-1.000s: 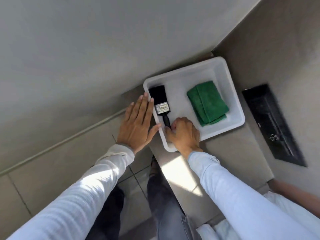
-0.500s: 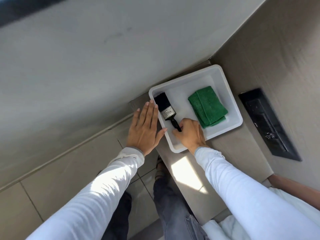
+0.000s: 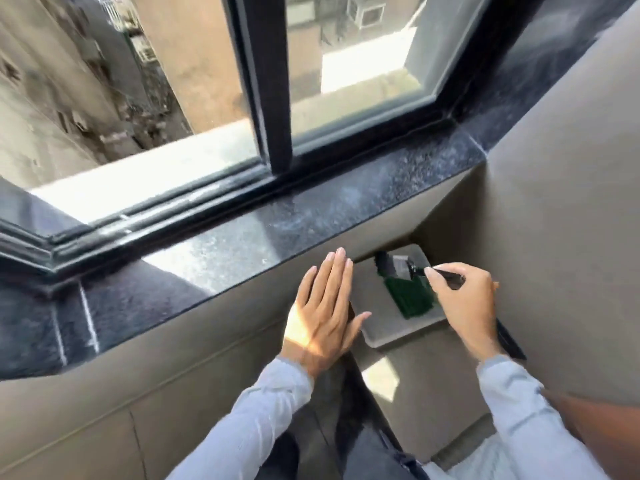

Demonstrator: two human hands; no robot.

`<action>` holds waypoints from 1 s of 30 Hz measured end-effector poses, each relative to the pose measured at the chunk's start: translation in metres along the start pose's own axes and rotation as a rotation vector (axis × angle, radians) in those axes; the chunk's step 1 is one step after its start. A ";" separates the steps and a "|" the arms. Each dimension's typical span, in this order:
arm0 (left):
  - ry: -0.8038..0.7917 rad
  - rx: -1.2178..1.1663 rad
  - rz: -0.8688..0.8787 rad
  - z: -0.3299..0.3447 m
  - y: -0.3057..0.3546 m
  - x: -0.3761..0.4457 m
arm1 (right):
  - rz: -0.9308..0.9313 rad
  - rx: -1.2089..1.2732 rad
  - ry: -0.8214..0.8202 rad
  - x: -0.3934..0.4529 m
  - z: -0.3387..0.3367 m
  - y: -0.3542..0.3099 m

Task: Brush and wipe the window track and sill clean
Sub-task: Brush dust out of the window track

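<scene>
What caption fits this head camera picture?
Right hand lifts black paintbrush over grey tray below dusty black stone sill.

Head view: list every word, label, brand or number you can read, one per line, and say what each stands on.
None can be read.
Brush, held in the right hand: its metal band is too blurred to tell whether it bears any print.
Green cloth and tray: no print shows.
Window sill and frame: no lettering.
Buildings outside: too blurred to read any sign.

right hand [image 3: 465, 303] grips brush [image 3: 394, 266] over tray [image 3: 391, 332] | left hand [image 3: 323, 313] flat, spread | sill [image 3: 311, 216] dusty
</scene>
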State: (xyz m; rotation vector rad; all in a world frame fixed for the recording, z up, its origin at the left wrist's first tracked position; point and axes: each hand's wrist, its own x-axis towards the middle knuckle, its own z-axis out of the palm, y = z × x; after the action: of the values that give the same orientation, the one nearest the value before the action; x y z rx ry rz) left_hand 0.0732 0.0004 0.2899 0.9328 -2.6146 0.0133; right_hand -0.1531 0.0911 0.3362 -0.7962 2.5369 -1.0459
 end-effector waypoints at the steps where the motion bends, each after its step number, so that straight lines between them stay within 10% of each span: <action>1: 0.036 -0.001 -0.023 -0.018 -0.009 -0.003 | -0.024 0.035 0.024 -0.005 -0.010 -0.019; 14: -0.035 0.188 -0.519 -0.083 -0.224 -0.084 | -0.203 0.547 -0.047 -0.060 0.086 -0.251; 26: -0.049 0.142 -0.498 -0.065 -0.238 -0.091 | -0.683 -0.183 0.060 -0.018 0.140 -0.315; 30: -0.066 0.159 -0.496 -0.066 -0.238 -0.092 | -0.741 0.034 0.114 -0.035 0.135 -0.321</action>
State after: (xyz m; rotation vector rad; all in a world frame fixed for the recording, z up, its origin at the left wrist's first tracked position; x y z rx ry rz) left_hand 0.3065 -0.1209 0.2939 1.6383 -2.3921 0.0645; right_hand 0.0585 -0.1516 0.4733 -1.7849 2.3263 -1.3522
